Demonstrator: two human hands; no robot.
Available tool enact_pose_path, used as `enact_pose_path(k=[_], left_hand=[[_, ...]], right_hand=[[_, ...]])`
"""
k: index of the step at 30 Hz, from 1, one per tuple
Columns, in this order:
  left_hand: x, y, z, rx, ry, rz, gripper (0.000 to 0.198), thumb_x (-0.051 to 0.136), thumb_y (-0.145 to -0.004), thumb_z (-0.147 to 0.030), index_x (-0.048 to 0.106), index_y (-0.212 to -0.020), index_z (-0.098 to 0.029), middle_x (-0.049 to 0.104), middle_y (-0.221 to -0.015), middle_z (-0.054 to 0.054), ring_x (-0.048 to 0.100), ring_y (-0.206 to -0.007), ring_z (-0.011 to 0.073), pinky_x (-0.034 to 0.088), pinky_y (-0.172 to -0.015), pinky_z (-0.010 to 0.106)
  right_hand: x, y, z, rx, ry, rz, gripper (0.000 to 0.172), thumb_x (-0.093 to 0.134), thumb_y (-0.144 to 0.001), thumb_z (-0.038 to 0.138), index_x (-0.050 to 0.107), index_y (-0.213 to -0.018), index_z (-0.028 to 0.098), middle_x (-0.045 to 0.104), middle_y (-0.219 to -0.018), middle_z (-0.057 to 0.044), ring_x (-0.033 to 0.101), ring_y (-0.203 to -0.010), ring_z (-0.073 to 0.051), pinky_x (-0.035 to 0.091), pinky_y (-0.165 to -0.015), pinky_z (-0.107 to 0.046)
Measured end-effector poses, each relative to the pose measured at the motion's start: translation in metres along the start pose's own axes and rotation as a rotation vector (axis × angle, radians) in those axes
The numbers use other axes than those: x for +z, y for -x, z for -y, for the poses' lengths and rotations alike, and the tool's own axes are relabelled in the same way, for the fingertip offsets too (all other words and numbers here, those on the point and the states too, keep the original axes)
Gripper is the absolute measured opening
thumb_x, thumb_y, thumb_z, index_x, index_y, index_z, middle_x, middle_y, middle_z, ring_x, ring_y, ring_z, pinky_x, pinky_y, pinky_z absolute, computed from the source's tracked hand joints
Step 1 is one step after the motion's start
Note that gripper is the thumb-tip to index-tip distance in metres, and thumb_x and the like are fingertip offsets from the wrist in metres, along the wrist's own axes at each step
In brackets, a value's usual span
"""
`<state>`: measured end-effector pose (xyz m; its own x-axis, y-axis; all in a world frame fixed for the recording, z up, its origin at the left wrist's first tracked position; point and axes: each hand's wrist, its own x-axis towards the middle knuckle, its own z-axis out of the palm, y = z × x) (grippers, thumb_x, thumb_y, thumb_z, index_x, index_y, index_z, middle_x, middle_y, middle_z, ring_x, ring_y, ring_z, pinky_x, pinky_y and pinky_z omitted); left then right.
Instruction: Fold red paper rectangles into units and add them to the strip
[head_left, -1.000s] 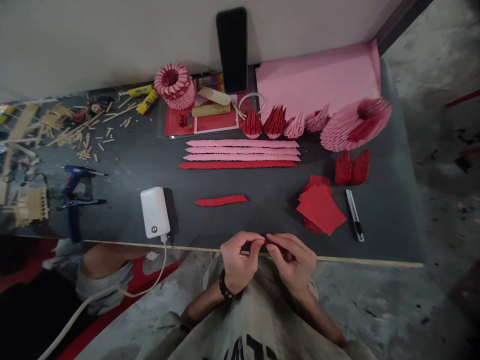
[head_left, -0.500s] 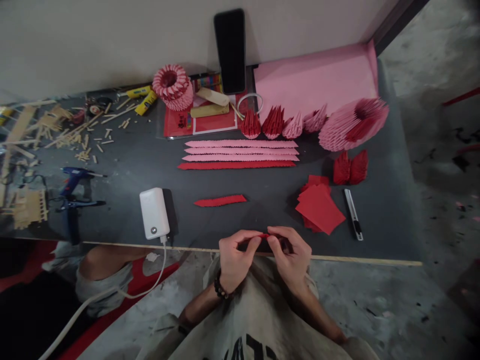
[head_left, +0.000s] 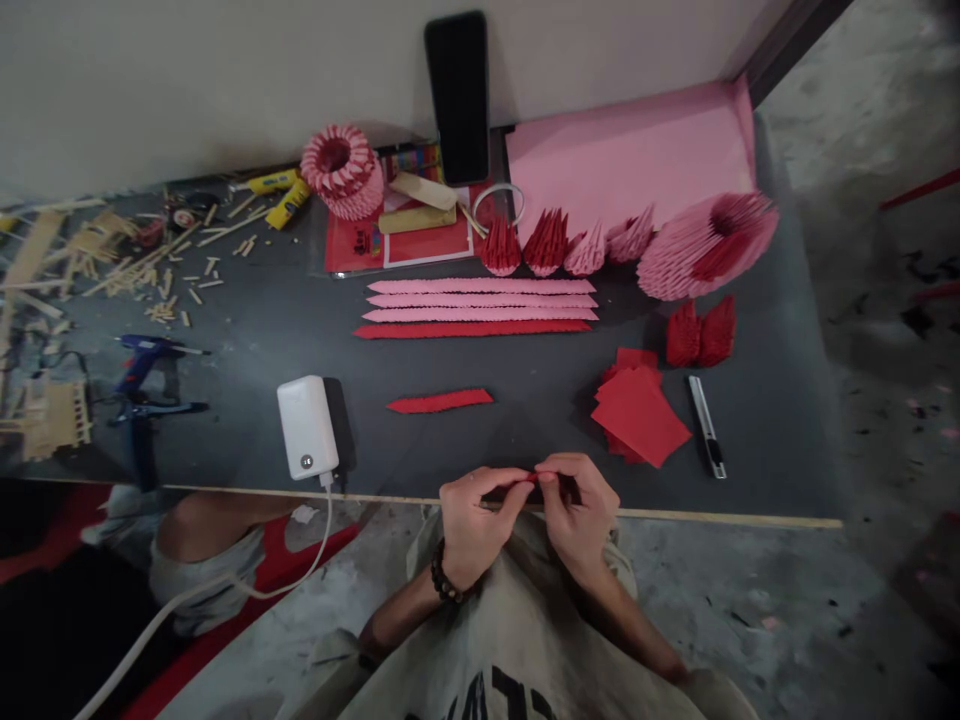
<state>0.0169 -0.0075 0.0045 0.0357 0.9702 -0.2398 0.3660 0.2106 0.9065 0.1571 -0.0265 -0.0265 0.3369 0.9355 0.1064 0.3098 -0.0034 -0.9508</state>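
My left hand (head_left: pixel 480 515) and my right hand (head_left: pixel 577 505) meet at the table's front edge, fingertips pinched together. Between them is a small piece of red paper (head_left: pixel 532 477), mostly covered by the fingers. Farther in on the table lies a short red folded-paper strip (head_left: pixel 440 401). Beyond that, a long red strip (head_left: pixel 472 330) lies parallel to several pink strips (head_left: pixel 484 301). A loose stack of red paper rectangles (head_left: pixel 641 415) sits to the right of my hands, with a utility knife (head_left: pixel 706 428) beside it.
Red folded-paper bundles (head_left: pixel 700 332) and a pink paper model (head_left: pixel 709 250) stand at right. A phone (head_left: pixel 458 98) leans on the wall. At left are a white power bank (head_left: pixel 307 428) with a cable, a blue glue gun (head_left: pixel 146 360) and wood scraps (head_left: pixel 112 245). A person's knee (head_left: pixel 191 530) shows below.
My fingertips have drawn closer together, and less of the red paper shows between them. The left hand has tilted slightly. Things on the table stay in place.
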Motion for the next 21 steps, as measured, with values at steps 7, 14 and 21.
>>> enact_pose_path(k=[7, 14, 21], left_hand=[[0.004, 0.007, -0.005, -0.159, 0.318, -0.041, 0.018, 0.083, -0.086, -0.035, 0.082, -0.092, -0.018, 0.084, -0.085, 0.007, 0.08, -0.075, 0.0242, 0.067, -0.07, 0.03], [0.006, 0.006, 0.003, -0.208, 0.563, 0.017, 0.026, 0.079, -0.09, -0.042, 0.077, -0.09, -0.016, 0.081, -0.078, 0.006, 0.077, -0.068, 0.0198, 0.068, -0.068, 0.03], [0.002, 0.005, 0.004, -0.225, 0.59, 0.021, 0.028, 0.08, -0.091, -0.044, 0.08, -0.093, -0.016, 0.082, -0.082, 0.008, 0.079, -0.073, 0.0195, 0.069, -0.074, 0.031]], right_hand=[[0.006, 0.003, 0.011, 0.157, -0.169, 0.02, 0.009, 0.071, -0.095, 0.032, 0.076, -0.096, 0.024, 0.074, -0.091, -0.003, 0.07, -0.082, -0.017, 0.059, -0.07, -0.029], [0.006, -0.001, 0.01, -0.077, -0.081, -0.002, 0.008, 0.073, -0.091, 0.017, 0.077, -0.095, 0.023, 0.076, -0.085, -0.002, 0.07, -0.075, -0.016, 0.059, -0.066, -0.03], [-0.007, 0.004, -0.012, -0.338, -0.003, 0.041, 0.033, 0.07, -0.091, 0.011, 0.082, -0.11, 0.035, 0.083, -0.103, -0.002, 0.079, -0.092, -0.02, 0.068, -0.08, -0.034]])
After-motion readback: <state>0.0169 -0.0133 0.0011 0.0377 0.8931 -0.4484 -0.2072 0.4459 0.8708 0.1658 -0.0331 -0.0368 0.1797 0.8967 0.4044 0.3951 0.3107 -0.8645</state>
